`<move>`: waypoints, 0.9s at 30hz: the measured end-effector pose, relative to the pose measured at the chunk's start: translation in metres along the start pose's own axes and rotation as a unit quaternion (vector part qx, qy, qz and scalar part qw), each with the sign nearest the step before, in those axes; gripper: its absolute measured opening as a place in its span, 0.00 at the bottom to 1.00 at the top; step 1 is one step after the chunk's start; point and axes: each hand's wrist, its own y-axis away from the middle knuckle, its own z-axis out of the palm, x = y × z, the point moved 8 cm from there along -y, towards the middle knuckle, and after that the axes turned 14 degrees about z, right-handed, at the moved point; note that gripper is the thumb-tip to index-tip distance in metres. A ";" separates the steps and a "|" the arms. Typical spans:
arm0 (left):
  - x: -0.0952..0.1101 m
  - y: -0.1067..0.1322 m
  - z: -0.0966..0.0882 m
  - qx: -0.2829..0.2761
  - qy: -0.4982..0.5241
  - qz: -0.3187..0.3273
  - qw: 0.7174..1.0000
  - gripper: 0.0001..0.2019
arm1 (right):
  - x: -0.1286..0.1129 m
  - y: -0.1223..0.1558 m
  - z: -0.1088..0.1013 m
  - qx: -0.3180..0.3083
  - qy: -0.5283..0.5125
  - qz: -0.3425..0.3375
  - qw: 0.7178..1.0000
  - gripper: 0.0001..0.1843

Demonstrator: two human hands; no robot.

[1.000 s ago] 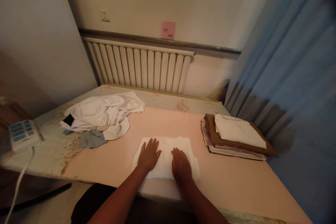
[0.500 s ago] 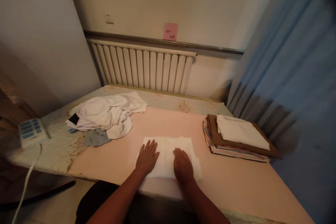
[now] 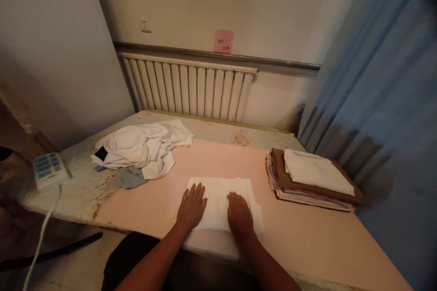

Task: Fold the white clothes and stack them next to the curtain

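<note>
A folded white cloth [image 3: 215, 204] lies flat near the front edge of the table. On its left side rests my left hand [image 3: 192, 207], palm down with the fingers stretched out. My right hand [image 3: 240, 214] lies on the cloth's right side, its fingers extended and close together. Neither hand grasps the cloth; both touch it from above. Exactly what kind of garment or cloth it is cannot be told.
A loose heap of white clothes [image 3: 143, 145] with a grey piece [image 3: 129, 178] lies at the left. Folded cloths [image 3: 317, 170] are stacked at the right, a white one on top. A power strip [image 3: 50, 170] sits at the left edge, near its cord. A blue curtain [image 3: 375, 100] hangs at the right.
The view has shifted slightly, so everything appears a little farther right. Both hands stay on the white cloth, with hardly any movement against it.
</note>
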 end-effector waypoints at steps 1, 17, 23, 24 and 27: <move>0.000 0.000 -0.001 0.000 0.000 0.000 1.000 0.24 | 0.000 0.000 0.000 -0.001 0.000 -0.001 1.000 0.22; 0.001 -0.001 -0.006 0.004 0.009 -0.009 1.000 0.23 | -0.009 -0.005 0.003 -0.008 -0.022 0.013 1.000 0.21; 0.002 -0.001 -0.008 0.017 0.014 0.001 1.000 0.23 | -0.066 -0.008 0.016 -0.106 -0.052 -0.113 0.987 0.22; 0.002 -0.001 -0.009 0.019 0.013 0.002 1.000 0.23 | -0.069 -0.010 0.019 -0.121 -0.048 -0.118 0.984 0.22; 0.002 -0.001 -0.009 0.018 0.011 0.003 1.000 0.23 | -0.063 -0.018 0.025 -0.136 -0.033 -0.111 0.984 0.22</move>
